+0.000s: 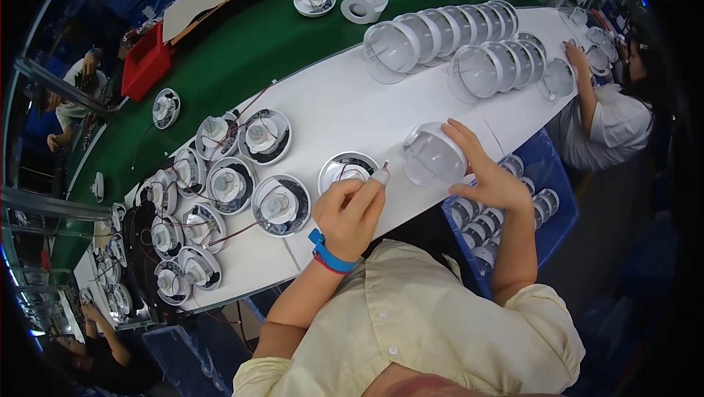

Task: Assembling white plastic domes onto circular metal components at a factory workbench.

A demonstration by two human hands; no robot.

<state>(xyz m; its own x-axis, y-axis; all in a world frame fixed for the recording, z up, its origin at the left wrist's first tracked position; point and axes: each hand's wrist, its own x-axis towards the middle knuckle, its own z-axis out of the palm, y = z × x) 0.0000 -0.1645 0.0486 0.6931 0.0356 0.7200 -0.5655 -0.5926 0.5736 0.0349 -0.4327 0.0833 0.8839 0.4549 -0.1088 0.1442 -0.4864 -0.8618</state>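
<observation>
- Lamp base (347, 172) sits on the white table (345, 103) right in front of me, round, silvery rim, white centre part, thin wires coming off it.
- My left hand (350, 213) is curled closed over the near edge of that base, fingers pinching something small at the wire end; can't tell exactly what.
- Blue wristband (329, 254) on that wrist.
- My right hand (490, 173) wraps the clear dome cover (433, 155), grasping it from the right side, dome tilted, resting on the table just beside the base.
- Progress, my read: cover not yet on this base, wires look loose, so this unit looks mid-assembly.
- Blue bin (551, 177) at my right, below table edge, holds more round units.
- To my left, a cluster of wired bases (227, 184), uncovered, red and black wires trailing; looks like plenty left to do.
- Farther up the table, two rows of clear dome covers (469, 48) nested on their sides, unused.
- Beyond them, a green belt (257, 45) with a few stray white parts and a red tray (147, 63).
- A co-worker's hand (574, 53) reaches to the far end of the dome rows.
</observation>
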